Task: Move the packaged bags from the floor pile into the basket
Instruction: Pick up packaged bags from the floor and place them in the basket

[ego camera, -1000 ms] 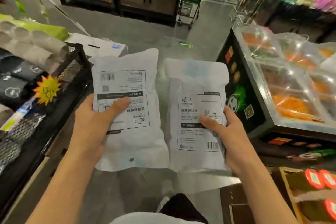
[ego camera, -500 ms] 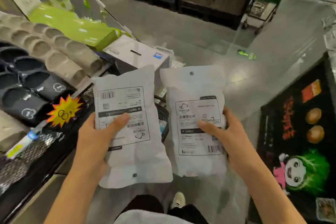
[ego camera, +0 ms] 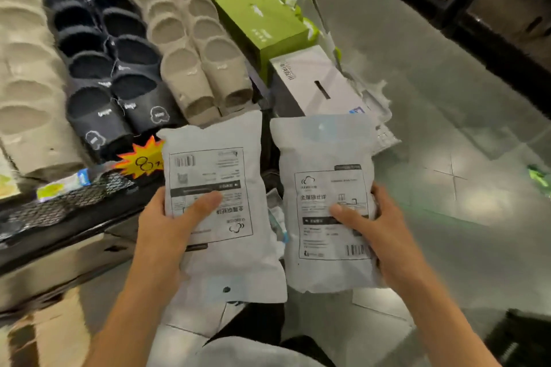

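A black mesh display shelf [ego camera: 44, 211] on the left is carrying rows of slippers: beige slippers [ego camera: 190, 48] standing in files beside dark slippers [ego camera: 119, 74], with more pale ones at the far left edge. An orange starburst price tag [ego camera: 140, 159] is sticking out from the shelf's front rim. Beyond the shelf, green boxes [ego camera: 256, 15] and a white carton [ego camera: 316, 83] are sitting at floor level. The basket cannot be made out clearly; only a dark gap with some crumpled packaging is showing between the two bags. The left hand [ego camera: 167, 226] is gripping the left packaged bag [ego camera: 220, 211] by its left edge, thumb lying across the printed label and the other fingers hidden behind. The right hand [ego camera: 378, 232] is gripping the right packaged bag [ego camera: 325, 202] by its right edge in the same way, thumb pressing on the label. Both bags are being held upright in the air, side by side and just apart, in front of the person's body and above the grey floor [ego camera: 447, 158].
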A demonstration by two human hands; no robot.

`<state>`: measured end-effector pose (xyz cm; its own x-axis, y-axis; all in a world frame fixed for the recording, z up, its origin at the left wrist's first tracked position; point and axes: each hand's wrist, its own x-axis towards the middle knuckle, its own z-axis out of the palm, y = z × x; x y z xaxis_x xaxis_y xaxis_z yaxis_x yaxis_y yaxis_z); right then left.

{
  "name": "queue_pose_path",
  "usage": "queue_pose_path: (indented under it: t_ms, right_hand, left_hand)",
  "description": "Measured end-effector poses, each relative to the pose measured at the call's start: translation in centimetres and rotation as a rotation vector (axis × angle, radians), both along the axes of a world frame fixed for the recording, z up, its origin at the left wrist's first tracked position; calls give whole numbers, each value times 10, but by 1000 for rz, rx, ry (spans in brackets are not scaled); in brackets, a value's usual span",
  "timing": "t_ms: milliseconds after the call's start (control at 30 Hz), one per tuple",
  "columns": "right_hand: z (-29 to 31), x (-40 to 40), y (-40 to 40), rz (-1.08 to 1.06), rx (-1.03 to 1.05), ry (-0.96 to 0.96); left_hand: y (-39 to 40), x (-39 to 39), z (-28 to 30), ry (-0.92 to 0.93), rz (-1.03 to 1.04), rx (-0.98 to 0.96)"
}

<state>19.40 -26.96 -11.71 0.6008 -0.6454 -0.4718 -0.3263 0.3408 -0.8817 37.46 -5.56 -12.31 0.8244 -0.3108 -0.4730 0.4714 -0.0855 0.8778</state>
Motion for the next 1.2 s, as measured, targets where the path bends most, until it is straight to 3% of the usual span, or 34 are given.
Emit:
queue_pose_path:
  t_ms: [267,533,933,1100,1200]
  right_hand:
    - [-55,73,-79,224,6,62]
    - [-172,120,-128,385,58,113]
    - [-351,141,-114,492,6,180]
    - [-396,134,-101,469,-47,227]
    - [-414,131,-98,456,-183,287]
  left_hand:
    - [-46,30,-59,28,182,81]
    - [-77,20,-161,94,338,150]
    - [-78,23,-344,95,383,198]
    - [-66,18,-387,99,407,195]
    - [-57,14,-400,112,422,206]
